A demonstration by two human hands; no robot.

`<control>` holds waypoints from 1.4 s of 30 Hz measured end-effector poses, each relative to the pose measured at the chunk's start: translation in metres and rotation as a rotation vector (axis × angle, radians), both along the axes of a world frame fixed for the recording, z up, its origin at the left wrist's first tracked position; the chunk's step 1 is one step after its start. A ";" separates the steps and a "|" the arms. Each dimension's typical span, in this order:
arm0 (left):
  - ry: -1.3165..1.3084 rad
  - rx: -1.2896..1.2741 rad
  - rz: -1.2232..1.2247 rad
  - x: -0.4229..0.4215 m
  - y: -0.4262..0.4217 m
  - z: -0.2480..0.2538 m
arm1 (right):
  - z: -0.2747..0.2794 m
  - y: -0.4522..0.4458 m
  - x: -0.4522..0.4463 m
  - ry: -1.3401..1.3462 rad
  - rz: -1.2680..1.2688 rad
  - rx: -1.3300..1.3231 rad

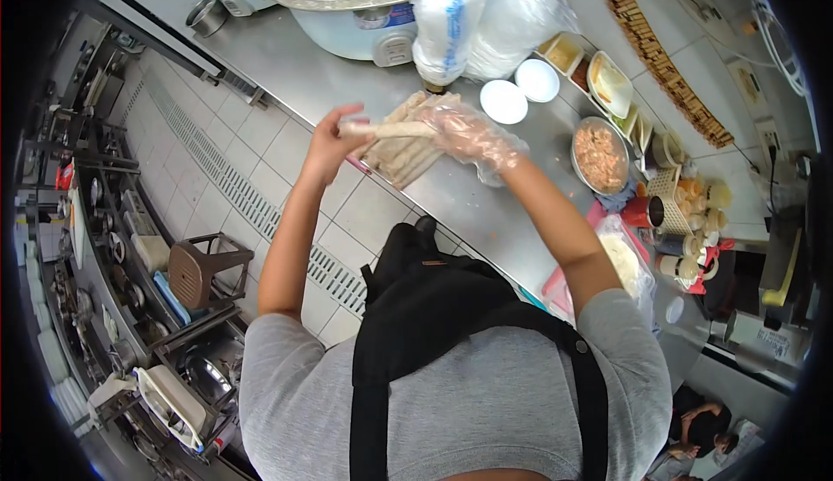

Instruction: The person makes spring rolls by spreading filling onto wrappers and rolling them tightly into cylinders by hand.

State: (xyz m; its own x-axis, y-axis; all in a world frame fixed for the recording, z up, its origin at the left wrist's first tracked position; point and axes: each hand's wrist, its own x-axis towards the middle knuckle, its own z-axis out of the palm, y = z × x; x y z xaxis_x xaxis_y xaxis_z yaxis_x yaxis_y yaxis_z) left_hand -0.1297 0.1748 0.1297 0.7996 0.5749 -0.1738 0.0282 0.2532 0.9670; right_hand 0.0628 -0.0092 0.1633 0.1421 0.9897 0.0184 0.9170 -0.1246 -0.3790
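Two round white dishes (503,102), two lidded cookers (338,32), one red cup (636,212), one small metal pot (206,15) and one brown stool (192,274) are pictured.

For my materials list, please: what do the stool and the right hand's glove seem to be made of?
Stool: probably moulded plastic, satin brown; even colour, no visible grain. Glove: thin, clear, glossy plastic film, by its crinkles and skin showing through; type unclear.

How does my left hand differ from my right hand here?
Your left hand is bare; your right hand wears a clear plastic glove. The left hand is by the counter's edge, the right hand farther in. Both are on the pale roll.
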 end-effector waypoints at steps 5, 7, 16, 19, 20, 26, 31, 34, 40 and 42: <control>0.269 0.389 -0.094 -0.034 0.030 -0.088 | -0.040 0.078 0.023 -0.269 0.192 0.079; 0.308 0.587 -0.031 -0.026 0.026 -0.111 | -0.072 0.091 0.033 -0.363 0.208 0.106; 0.399 0.918 0.003 -0.010 0.018 -0.080 | -0.076 -0.069 0.000 0.442 -0.093 0.137; 0.245 0.960 -0.075 0.043 -0.025 -0.033 | -0.086 -0.154 -0.039 -0.030 -0.170 -0.078; 0.206 0.957 -0.146 0.066 -0.047 -0.023 | -0.085 -0.181 -0.054 0.040 -0.263 -0.117; -0.192 0.856 -0.873 0.173 -0.229 -0.010 | -0.083 -0.318 -0.128 0.113 -0.683 -0.125; -0.665 0.858 -1.335 0.187 -0.410 -0.027 | -0.063 -0.390 -0.185 0.035 -0.969 0.010; -1.034 0.727 -1.377 0.165 -0.505 -0.039 | -0.062 -0.417 -0.207 0.022 -1.121 -0.024; -0.591 0.774 -1.609 0.163 -0.635 -0.093 | -0.012 -0.436 -0.228 -0.071 -1.370 0.155; -0.512 1.016 -1.572 0.153 -0.644 -0.102 | -0.008 -0.442 -0.238 -0.030 -1.409 0.257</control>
